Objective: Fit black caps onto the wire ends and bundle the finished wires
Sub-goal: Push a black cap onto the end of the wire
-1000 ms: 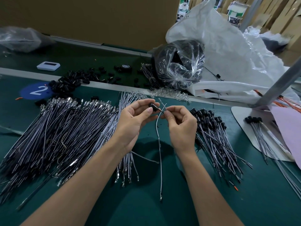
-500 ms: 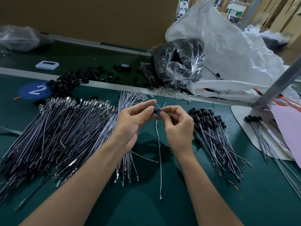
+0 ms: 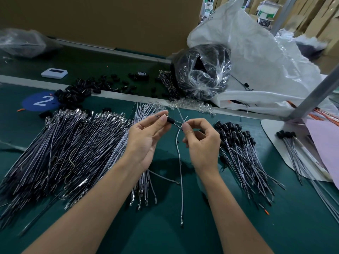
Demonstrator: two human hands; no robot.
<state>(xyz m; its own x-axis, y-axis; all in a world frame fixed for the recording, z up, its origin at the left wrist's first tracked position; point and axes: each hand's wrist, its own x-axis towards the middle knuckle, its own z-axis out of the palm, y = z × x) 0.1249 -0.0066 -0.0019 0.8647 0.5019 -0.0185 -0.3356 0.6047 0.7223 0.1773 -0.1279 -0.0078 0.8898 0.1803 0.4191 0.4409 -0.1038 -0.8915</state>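
Now the left hand [image 3: 146, 138] pinches the black cap [image 3: 171, 120], and the right hand [image 3: 201, 142] pinches the wire [image 3: 180, 171] just beside it, above the table [image 3: 165, 235]. Best hold the cap straight and push gently; that thin wire may buckle.

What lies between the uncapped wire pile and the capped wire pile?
In the head view, both hands: the left hand pinches a black cap, the right hand pinches a wire. A small bunch of pale wires lies under the left hand.

We see a black cap [image 3: 170, 120] threaded on a hanging grey wire [image 3: 180, 169], between uncapped wires [image 3: 64, 143] and capped wires [image 3: 240, 145].
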